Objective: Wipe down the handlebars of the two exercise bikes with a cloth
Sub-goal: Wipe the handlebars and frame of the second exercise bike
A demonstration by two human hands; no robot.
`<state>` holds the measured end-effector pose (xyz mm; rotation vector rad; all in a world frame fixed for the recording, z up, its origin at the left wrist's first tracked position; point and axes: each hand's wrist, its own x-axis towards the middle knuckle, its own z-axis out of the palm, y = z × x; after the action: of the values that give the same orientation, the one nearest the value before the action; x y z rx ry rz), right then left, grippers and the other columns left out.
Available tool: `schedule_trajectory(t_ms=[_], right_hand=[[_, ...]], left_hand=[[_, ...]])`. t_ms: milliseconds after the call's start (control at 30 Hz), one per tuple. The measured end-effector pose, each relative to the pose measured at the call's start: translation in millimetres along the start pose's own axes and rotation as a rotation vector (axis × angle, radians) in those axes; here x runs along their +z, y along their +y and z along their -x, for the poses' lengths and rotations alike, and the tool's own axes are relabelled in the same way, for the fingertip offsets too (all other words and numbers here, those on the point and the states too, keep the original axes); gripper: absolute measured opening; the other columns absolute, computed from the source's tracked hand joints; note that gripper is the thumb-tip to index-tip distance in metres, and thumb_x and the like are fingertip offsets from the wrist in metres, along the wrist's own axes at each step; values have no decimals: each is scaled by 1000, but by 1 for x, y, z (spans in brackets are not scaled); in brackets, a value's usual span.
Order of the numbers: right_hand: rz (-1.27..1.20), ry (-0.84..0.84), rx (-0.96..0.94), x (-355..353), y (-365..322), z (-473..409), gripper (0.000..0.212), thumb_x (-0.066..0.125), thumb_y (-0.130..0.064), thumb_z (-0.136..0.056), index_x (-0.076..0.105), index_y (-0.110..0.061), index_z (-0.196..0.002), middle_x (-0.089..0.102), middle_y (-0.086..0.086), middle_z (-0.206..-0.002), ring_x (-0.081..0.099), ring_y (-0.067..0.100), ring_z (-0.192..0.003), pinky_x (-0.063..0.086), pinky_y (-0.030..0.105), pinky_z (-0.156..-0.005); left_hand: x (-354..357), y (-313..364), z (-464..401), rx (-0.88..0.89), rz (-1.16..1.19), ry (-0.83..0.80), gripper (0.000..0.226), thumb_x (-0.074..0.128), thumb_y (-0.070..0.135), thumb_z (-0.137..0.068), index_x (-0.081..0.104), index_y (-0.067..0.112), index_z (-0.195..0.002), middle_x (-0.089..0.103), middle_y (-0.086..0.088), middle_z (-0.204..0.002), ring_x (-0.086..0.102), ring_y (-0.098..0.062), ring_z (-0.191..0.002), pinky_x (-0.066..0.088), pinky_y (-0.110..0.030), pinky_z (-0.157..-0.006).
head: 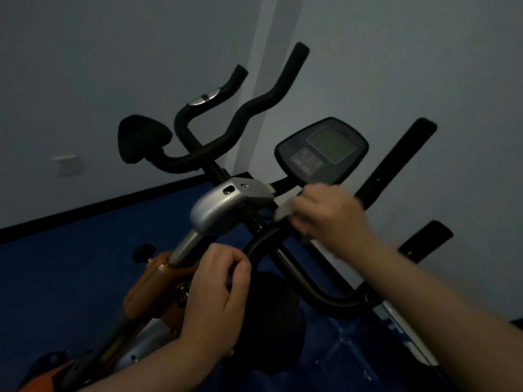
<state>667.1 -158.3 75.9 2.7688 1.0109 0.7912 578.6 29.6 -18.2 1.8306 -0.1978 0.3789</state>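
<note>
Cloth (pixel 284 206) small, white, crumpled — pinched in right hand (pixel 329 213) against black handlebar (pixel 294 271) beside grey clamp (pixel 226 205). Left hand (pixel 219 287) curled near bar, holding nothing visible. Console (pixel 322 149) just above — blue floor (pixel 70 267) open left.

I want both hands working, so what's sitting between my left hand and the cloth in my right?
In the head view, between the left hand and the cloth in the right hand lie the black handlebar loop and the stem under the silver clamp cover.
</note>
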Motion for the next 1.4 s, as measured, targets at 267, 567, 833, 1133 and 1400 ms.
schedule_trajectory(t_ms=[267, 567, 833, 1133, 1400], right_hand=[[-29, 130, 464, 22, -57, 0, 15, 70, -16, -77, 56, -14, -71, 52, 4, -67, 48, 20, -54, 31, 26, -44], [89, 123, 717, 7, -25, 0, 18, 59, -26, -89, 60, -12, -79, 56, 6, -74, 54, 23, -59, 36, 28, -48], [103, 133, 652, -11, 16, 6, 23, 57, -27, -91, 63, -11, -77, 59, 6, -74, 57, 25, -65, 45, 34, -54], [68, 70, -21, 4, -6, -18, 21, 67, -23, -84, 62, -12, -67, 56, 5, -62, 52, 20, -52, 38, 27, -46], [45, 134, -23, 27, -37, 0, 23, 62, -23, -86, 55, -13, -67, 52, 4, -62, 45, 18, -53, 33, 29, -46]], left_hand=[[9, 35, -75, -84, -56, -250, 7, 55, 29, -81, 51, 34, -79, 53, 12, -88, 51, -3, -80, 47, -32, -73], [10, 17, -67, -307, 210, -101, 40, 49, -3, -84, 57, 35, -74, 62, 2, -78, 58, -5, -69, 46, -27, -66], [9, 10, -60, -356, 347, -40, 36, 48, -1, -85, 57, 30, -71, 64, 6, -77, 59, -1, -69, 45, -23, -67], [8, 11, -64, -497, 545, 116, 28, 43, -4, -87, 53, 19, -76, 59, -4, -74, 58, -18, -72, 48, -31, -65], [10, 8, -64, -443, 579, -28, 36, 48, -1, -89, 57, 29, -70, 60, 10, -70, 55, -2, -66, 46, -16, -60]])
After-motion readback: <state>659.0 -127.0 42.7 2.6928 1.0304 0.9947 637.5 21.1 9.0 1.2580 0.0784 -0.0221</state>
